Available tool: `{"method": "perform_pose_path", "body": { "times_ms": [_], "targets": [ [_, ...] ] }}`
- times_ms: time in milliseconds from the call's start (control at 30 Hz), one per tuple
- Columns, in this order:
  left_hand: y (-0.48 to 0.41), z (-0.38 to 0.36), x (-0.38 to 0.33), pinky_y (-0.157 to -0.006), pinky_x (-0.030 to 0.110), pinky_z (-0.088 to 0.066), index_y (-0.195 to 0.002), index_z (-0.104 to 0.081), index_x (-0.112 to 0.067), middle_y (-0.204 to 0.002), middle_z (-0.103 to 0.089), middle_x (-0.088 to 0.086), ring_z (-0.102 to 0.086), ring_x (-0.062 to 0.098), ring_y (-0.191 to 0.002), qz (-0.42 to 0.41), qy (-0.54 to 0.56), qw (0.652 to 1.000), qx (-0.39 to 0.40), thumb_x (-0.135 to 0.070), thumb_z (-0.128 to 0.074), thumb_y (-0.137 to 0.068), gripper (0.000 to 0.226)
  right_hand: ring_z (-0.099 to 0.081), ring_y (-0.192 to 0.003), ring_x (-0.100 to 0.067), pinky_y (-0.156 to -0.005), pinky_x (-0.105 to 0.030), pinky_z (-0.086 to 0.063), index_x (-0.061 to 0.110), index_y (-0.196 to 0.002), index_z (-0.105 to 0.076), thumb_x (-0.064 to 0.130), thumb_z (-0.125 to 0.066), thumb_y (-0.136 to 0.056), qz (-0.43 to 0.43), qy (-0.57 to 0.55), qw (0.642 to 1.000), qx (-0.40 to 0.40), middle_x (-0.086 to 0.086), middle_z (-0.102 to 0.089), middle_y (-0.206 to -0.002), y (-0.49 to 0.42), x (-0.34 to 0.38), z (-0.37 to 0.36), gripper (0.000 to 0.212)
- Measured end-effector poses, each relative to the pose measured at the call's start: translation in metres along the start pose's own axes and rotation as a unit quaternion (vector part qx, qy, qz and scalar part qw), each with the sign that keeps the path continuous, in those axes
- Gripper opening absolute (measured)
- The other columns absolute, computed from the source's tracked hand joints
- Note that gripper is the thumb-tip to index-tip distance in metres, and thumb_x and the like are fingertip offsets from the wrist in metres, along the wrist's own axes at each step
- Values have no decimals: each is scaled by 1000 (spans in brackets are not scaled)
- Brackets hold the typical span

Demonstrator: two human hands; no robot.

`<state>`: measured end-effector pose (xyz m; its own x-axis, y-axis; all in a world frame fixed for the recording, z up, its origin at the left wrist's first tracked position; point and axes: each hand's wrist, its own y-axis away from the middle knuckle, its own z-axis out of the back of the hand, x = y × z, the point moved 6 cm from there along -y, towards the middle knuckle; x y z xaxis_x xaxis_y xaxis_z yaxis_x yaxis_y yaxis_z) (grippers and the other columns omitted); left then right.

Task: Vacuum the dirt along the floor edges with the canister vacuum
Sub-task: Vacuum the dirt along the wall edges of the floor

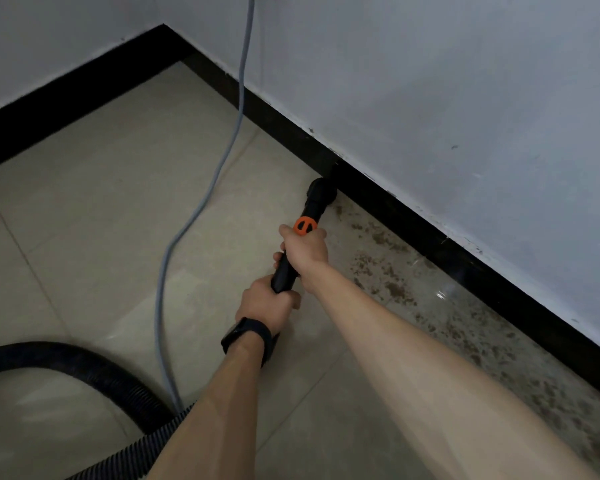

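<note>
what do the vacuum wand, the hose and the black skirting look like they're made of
The vacuum wand: likely hard plastic, smooth matte black, with an orange moulded collar. The hose: looks like flexible ribbed plastic, black; the close ridges show it. The skirting: probably glossy black tile or stone, going by its faint sheen; cannot tell which.

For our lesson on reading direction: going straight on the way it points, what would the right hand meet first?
Probably the black skirting board under the grey wall; the round black vacuum nozzle ahead of the right hand looks almost against it.
</note>
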<state>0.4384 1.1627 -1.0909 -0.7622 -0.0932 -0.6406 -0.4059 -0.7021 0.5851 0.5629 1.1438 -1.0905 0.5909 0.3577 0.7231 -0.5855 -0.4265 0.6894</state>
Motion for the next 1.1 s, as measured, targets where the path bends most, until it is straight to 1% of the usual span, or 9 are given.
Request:
{"method": "perform_pose_path", "body": {
  "times_ms": [200, 267, 400, 500, 600, 700, 900, 1033, 1100],
  "targets": [
    [-4, -8, -1, -45, 31, -39, -63, -57, -7, -48, -56, 9, -48, 23, -41, 34, 139, 989, 21, -15, -65, -45, 21, -65, -52, -12, -51, -25, -56, 11, -130, -29, 37, -58, -104, 23, 120, 992, 21, 0, -60, -87, -5, 15, -4, 47],
    [-1, -12, -4, -42, 28, -36, -63, -54, -4, -45, -50, 10, -43, 21, -37, 46, 186, 981, 27, -10, -62, -44, 21, -69, -58, -18, -63, -34, -63, 9, -131, -29, 37, -58, -105, 32, 160, 986, 14, -3, -61, -87, -5, 19, -7, 49],
    [4, -14, -8, -38, 25, -34, -65, -54, -3, -45, -47, 10, -40, 20, -36, 47, 203, 977, 38, -8, -58, -44, 22, -75, -90, -34, -85, -48, -63, 5, -131, -28, 37, -55, -105, 36, 217, 976, -10, -16, -67, -116, -1, 23, -8, 49],
    [8, -13, -9, -40, 25, -35, -63, -55, -3, -46, -50, 10, -43, 20, -37, 39, 173, 983, 41, -8, -59, -43, 21, -75, -86, -32, -83, -47, -63, 6, -130, -28, 33, -53, -105, 26, 201, 979, -22, -16, -67, -112, 4, 22, -3, 44],
    [11, -10, -6, -46, 30, -39, -60, -56, -6, -47, -54, 10, -47, 23, -39, 29, 123, 991, 42, -13, -60, -44, 19, -70, -60, -20, -60, -34, -62, 13, -120, -25, 28, -51, -106, 17, 155, 988, -19, -8, -64, -91, 12, 17, 4, 33],
    [16, -4, 0, -50, 31, -44, -62, -59, -9, -49, -60, 9, -53, 23, -42, 24, 60, 997, 37, -18, -63, -46, 19, -65, -50, -14, -43, -24, -52, 15, -117, -23, 26, -53, -105, 11, 115, 993, -5, -3, -60, -83, 21, 11, 9, 34],
    [38, 14, 15, -49, 27, -44, -64, -62, -11, -49, -62, 7, -56, 21, -41, 17, -14, 1000, 22, -22, -63, -47, 21, -66, -53, -15, -52, -28, -58, 14, -128, -28, 28, -53, -105, -4, 75, 997, -6, -3, -59, -83, 44, -13, 1, 36],
    [53, 29, 25, -37, 18, -38, -69, -64, -16, -50, -64, 2, -57, 14, -38, 4, -61, 998, 10, -21, -65, -54, 16, -66, -52, -15, -61, -32, -62, 12, -133, -28, 28, -54, -104, -13, 41, 999, -2, -2, -60, -84, 59, -27, -5, 41],
    [60, 35, 29, -40, 21, -43, -74, -64, -20, -58, -66, 2, -61, 14, -44, -6, -91, 996, 0, -22, -65, -58, 16, -66, -50, -13, -58, -30, -61, 14, -132, -29, 28, -55, -103, -22, 11, 1000, 1, -3, -61, -88, 66, -35, -7, 41]
  ]
}}
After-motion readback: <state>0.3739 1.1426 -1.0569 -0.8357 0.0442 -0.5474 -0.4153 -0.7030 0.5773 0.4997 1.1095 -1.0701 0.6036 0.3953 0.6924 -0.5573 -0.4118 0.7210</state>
